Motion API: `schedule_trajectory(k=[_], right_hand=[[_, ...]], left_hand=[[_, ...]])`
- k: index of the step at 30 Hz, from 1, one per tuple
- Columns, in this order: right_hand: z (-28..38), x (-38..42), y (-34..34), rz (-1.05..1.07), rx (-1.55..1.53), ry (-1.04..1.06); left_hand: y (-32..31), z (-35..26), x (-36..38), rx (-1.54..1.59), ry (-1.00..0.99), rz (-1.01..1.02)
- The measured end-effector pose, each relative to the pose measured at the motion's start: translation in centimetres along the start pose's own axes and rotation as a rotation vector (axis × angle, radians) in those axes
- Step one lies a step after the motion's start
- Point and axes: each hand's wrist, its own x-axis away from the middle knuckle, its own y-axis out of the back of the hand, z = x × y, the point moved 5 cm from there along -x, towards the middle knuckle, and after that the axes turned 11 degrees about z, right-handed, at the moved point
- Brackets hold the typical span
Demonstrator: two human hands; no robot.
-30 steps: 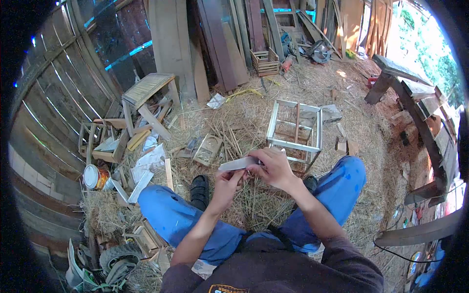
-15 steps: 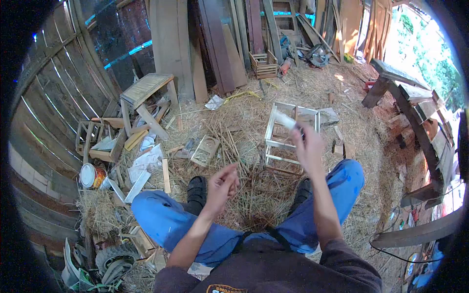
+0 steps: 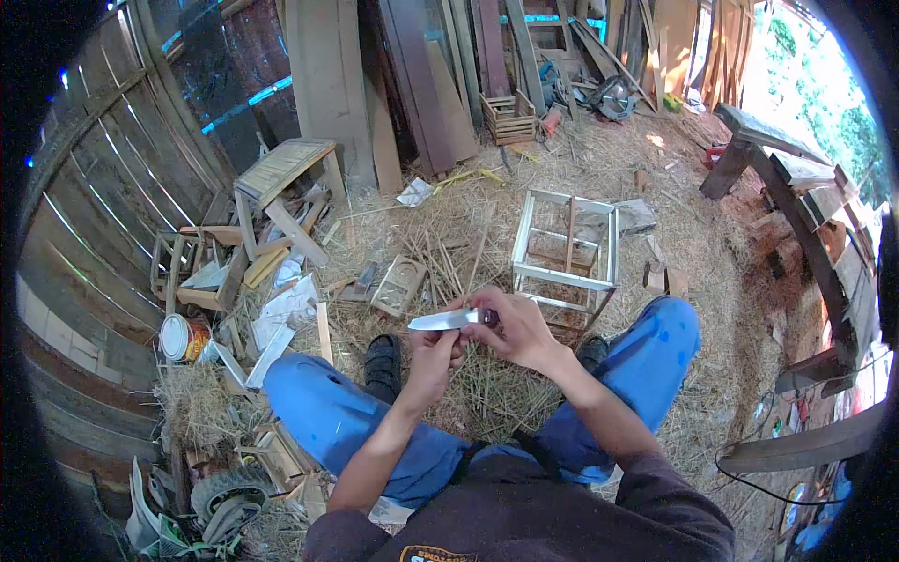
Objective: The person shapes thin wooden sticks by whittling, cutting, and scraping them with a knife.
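A knife (image 3: 440, 321) with a broad, shiny blade lies level across the space between my knees, its tip pointing left. My right hand (image 3: 515, 328) is closed round its dark handle. Directly under the blade, my left hand (image 3: 434, 361) has its fingers bent and pressed together. The blade hides part of those fingers, and whether they pinch the blade or some small piece cannot be made out. Beyond my right hand, a pale wooden frame (image 3: 567, 273) stands on the straw-covered floor. A flat carved wooden piece (image 3: 399, 287) lies ahead of my left hand.
A small wooden table (image 3: 286, 170) and a paint can (image 3: 175, 337) stand to the left. Tall boards (image 3: 412, 94) lean at the back near a slatted crate (image 3: 508, 118) and a circular saw (image 3: 613, 98). On the right rises a heavy timber structure (image 3: 796, 206). Thin sticks (image 3: 449, 262) litter the straw.
My right hand has brought the knife down and left from above the wooden frame to my left hand. My left hand has shifted slightly and now sits under the blade.
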Motion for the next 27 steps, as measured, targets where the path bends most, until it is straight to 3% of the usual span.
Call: schedule_trajectory(k=[12, 15, 18, 19, 21, 24, 27], right_hand=[[0.2, 0.2, 2.9, -0.130, 0.042, 0.016], [-0.7, 0.5, 3.3, -0.121, 0.097, -0.051], [-5.0, 1.1, 6.5, -0.383, -0.029, -0.346], [-5.7, 1.4, 7.6, -0.442, -0.020, -0.359], [-6.7, 1.8, 9.6, -0.565, 0.004, -0.379], [-5.3, 1.9, 7.9, -0.530, 0.022, -0.283], [-4.4, 1.2, 7.2, -0.470, 0.050, -0.396]], left_hand=[[-0.6, -0.1, -0.1, -0.055, 0.036, 0.037], [-1.2, -1.0, 0.4, -0.128, 0.062, 0.092], [-1.9, -0.6, 1.2, -0.157, 0.060, 0.163], [-2.1, -0.1, 1.7, -0.154, 0.063, 0.182], [-2.0, 0.1, 1.7, -0.156, 0.079, 0.150], [-2.2, -0.8, 1.7, -0.185, 0.018, 0.041], [-1.5, -2.1, 1.8, -0.282, -0.121, -0.039]])
